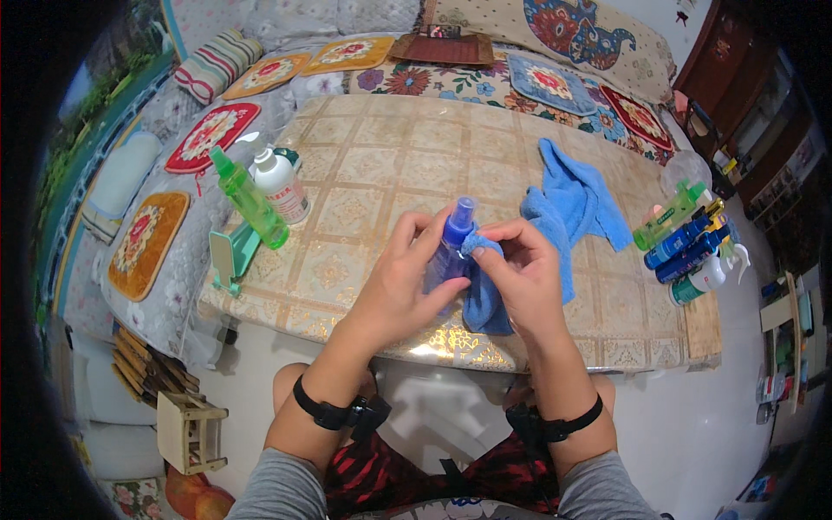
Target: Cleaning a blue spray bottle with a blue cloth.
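Note:
My left hand [400, 282] is wrapped round a translucent purple spray bottle [454, 236], which stands nearly upright over the near part of the table. Pinched in my right hand [523, 276] is a corner of a blue cloth [563, 208], pressed against the bottle just below its cap. The rest of the cloth lies crumpled on the table behind and beside my right hand, and one fold hangs beneath the fingers. Part of the bottle's body is hidden by my left fingers.
At the table's left stand a green spray bottle [251, 201], a white pump bottle [279, 184] and a green phone stand [234, 258]. Several bottles, one a blue bottle [676, 247], cluster at the right edge. The patterned tablecloth [381, 156] covers the table; a wooden stool [186, 431] is on the floor.

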### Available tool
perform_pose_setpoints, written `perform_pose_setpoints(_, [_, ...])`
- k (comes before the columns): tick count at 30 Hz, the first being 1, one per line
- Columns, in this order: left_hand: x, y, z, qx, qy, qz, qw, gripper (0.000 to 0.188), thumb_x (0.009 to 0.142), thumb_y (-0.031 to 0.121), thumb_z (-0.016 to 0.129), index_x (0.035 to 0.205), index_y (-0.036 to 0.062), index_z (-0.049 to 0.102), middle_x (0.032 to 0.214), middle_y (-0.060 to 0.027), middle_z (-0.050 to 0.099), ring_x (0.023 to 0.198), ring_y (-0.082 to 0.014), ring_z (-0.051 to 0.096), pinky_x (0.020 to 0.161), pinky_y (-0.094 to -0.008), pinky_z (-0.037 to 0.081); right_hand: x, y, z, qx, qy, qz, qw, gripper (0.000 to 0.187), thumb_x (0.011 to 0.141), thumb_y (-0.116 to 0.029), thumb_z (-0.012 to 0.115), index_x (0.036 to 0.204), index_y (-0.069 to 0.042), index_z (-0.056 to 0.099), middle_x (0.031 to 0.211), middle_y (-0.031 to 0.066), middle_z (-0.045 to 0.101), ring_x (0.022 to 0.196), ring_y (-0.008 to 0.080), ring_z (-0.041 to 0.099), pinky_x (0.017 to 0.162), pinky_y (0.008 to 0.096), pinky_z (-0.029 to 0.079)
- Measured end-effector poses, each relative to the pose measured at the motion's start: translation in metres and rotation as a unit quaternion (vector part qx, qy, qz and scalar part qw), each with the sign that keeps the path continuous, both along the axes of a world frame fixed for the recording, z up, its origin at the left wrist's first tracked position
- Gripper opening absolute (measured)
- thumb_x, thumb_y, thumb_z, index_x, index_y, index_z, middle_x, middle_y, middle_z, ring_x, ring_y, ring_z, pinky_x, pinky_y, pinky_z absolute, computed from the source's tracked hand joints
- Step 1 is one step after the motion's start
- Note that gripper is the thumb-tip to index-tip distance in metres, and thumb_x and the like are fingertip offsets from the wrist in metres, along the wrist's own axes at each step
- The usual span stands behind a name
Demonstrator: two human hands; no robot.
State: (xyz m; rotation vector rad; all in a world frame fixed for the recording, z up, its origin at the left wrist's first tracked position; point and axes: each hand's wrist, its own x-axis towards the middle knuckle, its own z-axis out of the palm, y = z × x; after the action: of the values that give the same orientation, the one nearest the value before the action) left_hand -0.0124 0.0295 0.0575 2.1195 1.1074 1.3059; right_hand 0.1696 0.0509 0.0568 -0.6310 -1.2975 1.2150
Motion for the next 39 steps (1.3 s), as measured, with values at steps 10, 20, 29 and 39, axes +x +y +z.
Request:
perform_pose_setpoints(10, [-0.01,-0.004,0.004,-0.01,0.0,-0.024,1.0,0.079,0.081,0.005,0.076,0.152,-0.0009,0.039,0.113,-0.0171,0.05,0.101,-0.0315,0.057,0.092,-0.0373,0.048,-0.009,0.004,-0.009,-0.03,0.04,0.009,0.999,0.016,0.091,0.005,0.069,0.107,0.003,0.068,0.109,0.01,0.07,0.098,0.0135,0.066,0.088,0.0275,0.054])
perform_pose_setpoints(20, [-0.019,-0.004,0.0,-0.01,-0.02,-0.077,0.997,0.071,0.087,-0.002,0.062,0.153,-0.0021,0.036,0.143,-0.028,0.052,0.131,-0.042,0.053,0.108,-0.041,0.043,-0.013,0.006,-0.011,-0.038,0.051,-0.023,0.998,0.015,0.092,0.003,0.069,0.107,0.003,0.069,0.108,0.0097,0.071,0.097,0.0134,0.066,0.088,0.0268,0.053])
perform_pose_setpoints(29, [-0.016,-0.007,0.002,-0.027,0.029,-0.13,0.991,0.066,0.089,-0.001,0.058,0.151,-0.0043,0.035,0.136,-0.0307,0.054,0.125,-0.0464,0.054,0.107,-0.0444,0.044,0.003,0.013,-0.005,-0.033,0.005,0.01,0.999,0.016,0.091,0.003,0.068,0.107,0.003,0.069,0.106,0.0073,0.071,0.096,0.0127,0.065,0.087,0.0261,0.052])
perform_pose_setpoints(39, [-0.008,-0.005,0.004,0.011,0.04,-0.053,0.998,0.053,0.093,0.0,0.055,0.144,-0.0053,0.04,0.133,-0.0293,0.055,0.121,-0.0463,0.056,0.103,-0.0458,0.046,0.004,0.013,-0.003,-0.006,-0.084,-0.044,0.995,0.016,0.092,-0.001,0.067,0.108,0.004,0.07,0.102,0.0072,0.071,0.092,0.0129,0.064,0.082,0.0247,0.05])
